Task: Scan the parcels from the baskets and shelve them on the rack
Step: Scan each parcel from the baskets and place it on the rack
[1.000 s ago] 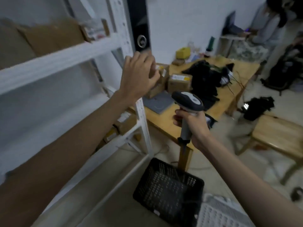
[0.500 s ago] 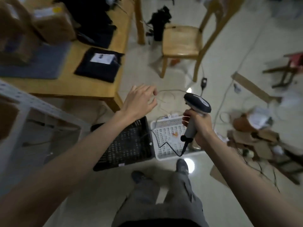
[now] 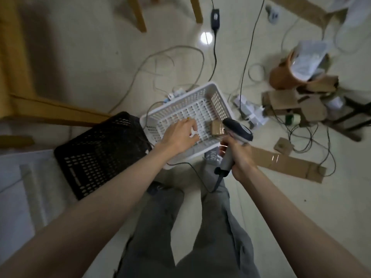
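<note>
the left hand (image 3: 179,135) reaches down into the white basket (image 3: 218,101) on the floor, fingers curled over something small and white; i cannot tell its grip. a brown parcel (image 3: 216,127) lies just right of it. the right hand (image 3: 237,155) clenches the scanner (image 3: 236,133). a black basket (image 3: 100,151) stands left.

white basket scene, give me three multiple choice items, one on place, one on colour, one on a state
1. Where is the small brown parcel?
A. in the white basket
B. in the black basket
C. on the chair

2. What colour is the basket left of the white basket?
A. blue
B. black
C. red

3. What is the right hand doing?
A. hanging idle
B. lying flat on the floor
C. gripping the scanner

Answers: 1 A, the parcel lies on the white basket's floor near its right wall. 2 B, the black basket stands beside it. 3 C, its fingers curl round the handle of the scanner.
</note>
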Demonstrator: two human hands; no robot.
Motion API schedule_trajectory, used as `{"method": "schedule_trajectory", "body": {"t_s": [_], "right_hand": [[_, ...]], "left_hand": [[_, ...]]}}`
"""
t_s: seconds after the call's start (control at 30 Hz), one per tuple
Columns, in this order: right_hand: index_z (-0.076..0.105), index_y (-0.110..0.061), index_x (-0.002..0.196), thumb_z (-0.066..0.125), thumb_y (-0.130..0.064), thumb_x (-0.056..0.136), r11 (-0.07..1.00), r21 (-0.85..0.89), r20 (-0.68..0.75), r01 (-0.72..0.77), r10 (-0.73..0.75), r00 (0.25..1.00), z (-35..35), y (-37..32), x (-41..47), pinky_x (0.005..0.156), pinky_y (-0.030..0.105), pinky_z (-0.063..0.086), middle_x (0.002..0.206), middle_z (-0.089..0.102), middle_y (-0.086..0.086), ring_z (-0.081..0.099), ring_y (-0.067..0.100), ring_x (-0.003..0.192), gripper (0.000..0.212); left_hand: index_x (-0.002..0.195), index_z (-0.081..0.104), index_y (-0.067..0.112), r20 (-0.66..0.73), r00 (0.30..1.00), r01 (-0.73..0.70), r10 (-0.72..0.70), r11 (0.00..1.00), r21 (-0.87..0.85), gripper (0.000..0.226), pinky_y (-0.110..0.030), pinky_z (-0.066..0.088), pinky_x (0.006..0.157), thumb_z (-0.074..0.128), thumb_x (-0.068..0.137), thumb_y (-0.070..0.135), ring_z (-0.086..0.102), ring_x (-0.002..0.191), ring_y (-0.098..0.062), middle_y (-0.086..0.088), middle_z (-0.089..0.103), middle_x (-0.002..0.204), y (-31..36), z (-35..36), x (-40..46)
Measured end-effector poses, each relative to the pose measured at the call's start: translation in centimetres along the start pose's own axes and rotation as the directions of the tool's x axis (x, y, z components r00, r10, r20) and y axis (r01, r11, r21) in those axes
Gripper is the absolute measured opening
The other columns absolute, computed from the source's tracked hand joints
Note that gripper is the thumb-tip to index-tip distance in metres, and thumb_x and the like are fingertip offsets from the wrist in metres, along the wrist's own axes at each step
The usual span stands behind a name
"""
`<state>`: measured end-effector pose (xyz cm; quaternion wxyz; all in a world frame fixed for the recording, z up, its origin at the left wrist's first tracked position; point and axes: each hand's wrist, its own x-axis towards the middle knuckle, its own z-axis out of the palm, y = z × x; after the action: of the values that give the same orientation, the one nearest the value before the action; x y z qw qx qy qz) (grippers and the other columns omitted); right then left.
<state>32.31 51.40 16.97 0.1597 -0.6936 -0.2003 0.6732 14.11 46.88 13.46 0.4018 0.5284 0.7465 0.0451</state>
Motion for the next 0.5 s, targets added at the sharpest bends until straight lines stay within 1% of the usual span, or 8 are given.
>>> {"method": "schedule_trajectory", "body": {"t_s": [0.07, 0.13, 0.27, 0.33, 0.37, 0.43, 0.5], "right_hand": [[0.059, -0.004, 0.089, 0.059, 0.002, 0.094, 0.998, 0.010, -0.013, -0.055, 0.055, 0.998, -1.1, 1.4, 4.3, 0.049, 0.024, 0.049, 0.066, 0.057, 0.008, 0.053, 0.014, 0.050, 0.008], [0.059, -0.004, 0.088, 0.060, 0.002, 0.094, 0.995, 0.004, -0.020, -0.097, 0.097, 0.995, -2.2, 3.0, 8.5, 0.049, 0.024, 0.049, 0.065, 0.059, 0.008, 0.054, 0.014, 0.050, 0.009], [0.062, -0.008, 0.080, 0.060, 0.004, 0.091, 0.989, 0.002, -0.019, -0.148, 0.148, 0.989, -4.0, 6.4, 16.4, 0.055, 0.026, 0.049, 0.060, 0.063, 0.004, 0.057, 0.015, 0.053, 0.015], [0.064, -0.008, 0.084, 0.061, 0.003, 0.091, 0.983, 0.013, -0.028, -0.181, 0.181, 0.983, -4.7, 7.8, 20.2, 0.058, 0.028, 0.053, 0.062, 0.065, 0.004, 0.059, 0.014, 0.054, 0.013], [0.064, -0.007, 0.087, 0.062, 0.003, 0.092, 0.980, 0.021, -0.031, -0.197, 0.198, 0.980, -5.0, 8.5, 22.1, 0.059, 0.029, 0.054, 0.064, 0.065, 0.005, 0.060, 0.014, 0.055, 0.011], [0.065, -0.006, 0.089, 0.063, 0.000, 0.093, 0.976, 0.020, -0.037, -0.218, 0.218, 0.975, -5.4, 9.5, 25.6, 0.062, 0.031, 0.057, 0.067, 0.065, 0.007, 0.061, 0.016, 0.056, 0.007], [0.066, -0.004, 0.090, 0.063, -0.002, 0.093, 0.975, 0.008, -0.049, -0.221, 0.221, 0.974, -5.8, 10.3, 28.8, 0.071, 0.035, 0.060, 0.069, 0.066, 0.007, 0.062, 0.017, 0.059, 0.005]], "left_hand": [[0.113, 0.058, 0.020, 0.066, 0.996, 0.054, -0.052, 0.998, -0.026, 0.019, -0.042, 0.053, 0.074, 0.060, 0.097, 0.030, 0.063, 0.089, -0.023, -0.003, 0.063, 0.105, -0.7, 4.2, 3.9], [0.115, 0.059, 0.020, 0.112, 0.990, 0.092, -0.084, 0.993, -0.068, 0.021, -0.041, 0.054, 0.077, 0.062, 0.095, 0.026, 0.063, 0.092, -0.023, -0.005, 0.064, 0.108, -1.7, 8.5, 7.5], [0.121, 0.062, 0.019, 0.106, 0.981, 0.182, -0.163, 0.961, -0.209, 0.030, -0.038, 0.054, 0.085, 0.065, 0.091, 0.013, 0.062, 0.100, -0.024, -0.005, 0.060, 0.116, -3.6, 17.0, 14.5], [0.124, 0.063, 0.017, 0.102, 0.974, 0.223, -0.203, 0.941, -0.254, 0.036, -0.036, 0.053, 0.088, 0.067, 0.090, 0.011, 0.060, 0.105, -0.022, -0.007, 0.059, 0.123, -4.5, 21.0, 17.8], [0.125, 0.063, 0.018, 0.101, 0.969, 0.244, -0.225, 0.930, -0.275, 0.037, -0.034, 0.052, 0.086, 0.068, 0.089, 0.012, 0.059, 0.105, -0.020, -0.006, 0.060, 0.124, -4.9, 22.9, 19.3], [0.123, 0.063, 0.019, 0.093, 0.955, 0.298, -0.283, 0.897, -0.328, 0.034, -0.032, 0.051, 0.083, 0.069, 0.090, 0.014, 0.060, 0.099, -0.015, -0.003, 0.064, 0.116, -5.6, 26.2, 22.3], [0.119, 0.063, 0.018, 0.082, 0.928, 0.365, -0.364, 0.841, -0.399, 0.030, -0.035, 0.054, 0.083, 0.068, 0.091, 0.015, 0.062, 0.094, -0.016, -0.003, 0.067, 0.108, -6.1, 29.1, 25.1]]}}
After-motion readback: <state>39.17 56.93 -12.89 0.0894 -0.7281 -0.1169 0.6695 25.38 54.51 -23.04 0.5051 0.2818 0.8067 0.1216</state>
